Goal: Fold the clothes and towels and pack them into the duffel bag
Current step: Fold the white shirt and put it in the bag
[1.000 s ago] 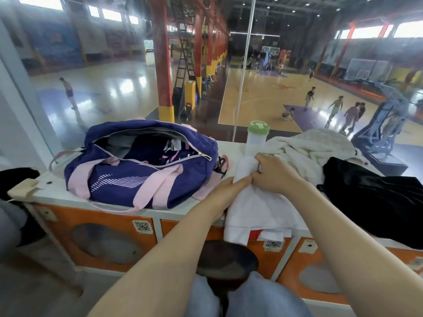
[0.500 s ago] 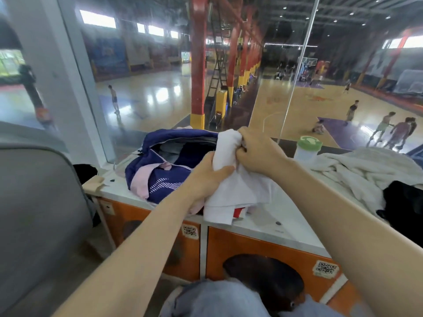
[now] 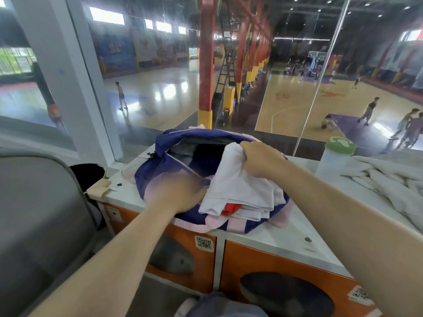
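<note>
A navy duffel bag [image 3: 151,177] with pink straps lies unzipped on the white counter top [image 3: 283,227]. A folded white garment [image 3: 238,186] with a red patch hangs over the bag's near edge, its top at the opening. My right hand [image 3: 261,160] grips the garment's upper end above the bag's mouth. My left hand [image 3: 180,194] is blurred and rests against the bag's near side beside the garment; its fingers are not distinct. Dark and grey cloth shows inside the bag.
A crumpled cream towel [image 3: 386,179] lies on the counter at the right, behind it a white bottle with a green lid [image 3: 335,156]. Glass panes rise just behind the counter. A grey chair back [image 3: 39,225] fills the left. Orange locker doors [image 3: 286,277] sit below.
Both hands lifted the white garment off the counter and carried it left onto the duffel bag. My left hand has come off the garment and dropped to the bag's side.
</note>
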{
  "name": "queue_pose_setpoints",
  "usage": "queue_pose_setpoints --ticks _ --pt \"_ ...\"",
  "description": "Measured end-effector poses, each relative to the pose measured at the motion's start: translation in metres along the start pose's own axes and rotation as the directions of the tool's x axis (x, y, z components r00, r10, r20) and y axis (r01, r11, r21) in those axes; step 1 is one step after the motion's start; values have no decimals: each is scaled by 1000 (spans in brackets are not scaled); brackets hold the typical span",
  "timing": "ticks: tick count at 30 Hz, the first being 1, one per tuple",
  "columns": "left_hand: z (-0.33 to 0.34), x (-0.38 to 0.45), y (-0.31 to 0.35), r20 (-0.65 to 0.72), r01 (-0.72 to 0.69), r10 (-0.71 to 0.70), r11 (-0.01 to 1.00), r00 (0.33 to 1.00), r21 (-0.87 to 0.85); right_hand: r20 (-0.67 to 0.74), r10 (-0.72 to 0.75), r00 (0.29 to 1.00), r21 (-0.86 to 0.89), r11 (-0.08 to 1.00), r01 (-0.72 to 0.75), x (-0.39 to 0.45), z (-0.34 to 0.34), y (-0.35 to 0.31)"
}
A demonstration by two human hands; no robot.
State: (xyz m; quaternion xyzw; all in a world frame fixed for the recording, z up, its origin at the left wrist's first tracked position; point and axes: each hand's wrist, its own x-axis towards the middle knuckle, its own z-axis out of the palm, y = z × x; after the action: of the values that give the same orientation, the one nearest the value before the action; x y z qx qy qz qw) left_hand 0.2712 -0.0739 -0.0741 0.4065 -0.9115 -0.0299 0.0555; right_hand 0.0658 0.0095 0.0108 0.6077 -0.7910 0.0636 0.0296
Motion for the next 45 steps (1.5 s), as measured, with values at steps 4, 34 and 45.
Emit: queue_pose_setpoints --ticks 4,34,45 --pt "6 1 27 39 -30 30 1000 999 2 22 65 998 -34 997 -64 -11 -8 25" --pt "1 18 57 -103 -156 159 987 982 38 20 -2 1000 244 970 -3 -45 -5 79" --pt "50 -39 37 -608 -369 164 901 777 -228 88 -69 994 292 956 40 -20 10 43"
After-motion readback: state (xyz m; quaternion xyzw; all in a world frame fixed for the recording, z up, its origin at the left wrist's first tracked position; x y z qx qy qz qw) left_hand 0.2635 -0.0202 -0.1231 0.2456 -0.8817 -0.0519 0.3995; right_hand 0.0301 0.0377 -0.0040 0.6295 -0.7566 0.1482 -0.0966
